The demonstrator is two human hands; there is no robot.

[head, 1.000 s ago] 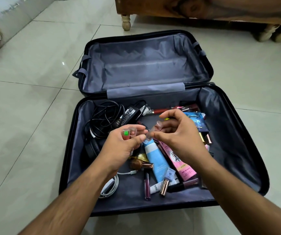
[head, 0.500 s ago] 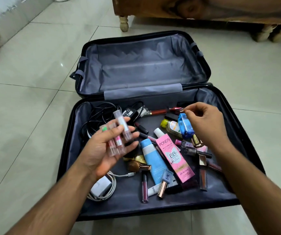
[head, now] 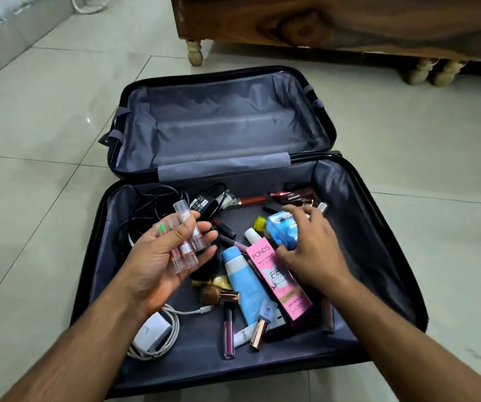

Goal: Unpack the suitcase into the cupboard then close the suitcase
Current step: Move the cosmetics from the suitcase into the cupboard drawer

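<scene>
Now my left hand (head: 161,256) is palm up with a few small clear tubes (head: 185,245) lying across it, the fingers (head: 204,227) loosely curled to hold them. My right hand (head: 306,248) is down in the open suitcase (head: 378,256) on the floor, fingers spread over the blue bottle (head: 281,232), touching it. I think I should curl them right round the bottle before I lift it. I should keep my left palm flat so the tubes don't roll off. Lots of things are left inside, like the pink box (head: 277,280) and cables (head: 146,216).
</scene>
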